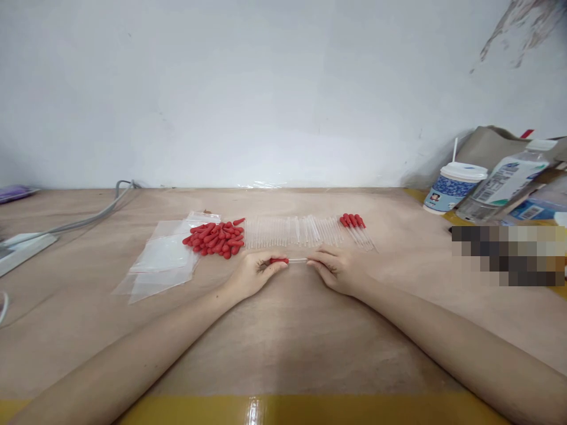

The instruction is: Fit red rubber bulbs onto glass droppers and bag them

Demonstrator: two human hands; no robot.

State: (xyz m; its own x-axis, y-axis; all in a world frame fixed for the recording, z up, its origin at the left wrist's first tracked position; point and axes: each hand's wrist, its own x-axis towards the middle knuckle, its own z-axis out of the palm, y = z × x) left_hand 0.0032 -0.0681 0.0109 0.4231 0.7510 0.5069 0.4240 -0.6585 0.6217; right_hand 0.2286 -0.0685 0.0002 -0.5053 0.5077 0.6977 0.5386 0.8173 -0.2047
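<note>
Between the fingers of my left hand is a red rubber dropper bulb, its open end pointing right. My right hand pinches a thin clear glass dropper tube, whose left end meets the bulb. Whether the tube sits inside the bulb or only touches it, I cannot tell. Beyond my left hand lies a heap of red bulbs. A row of clear tubes stretches across the table behind both hands. Several droppers with red bulbs fitted lie at the row's right end.
Clear plastic bags lie left of the bulb heap. A grey cable runs along the left. At the back right stand a lidded paper cup with a straw and a plastic bottle. A white wall bounds the table.
</note>
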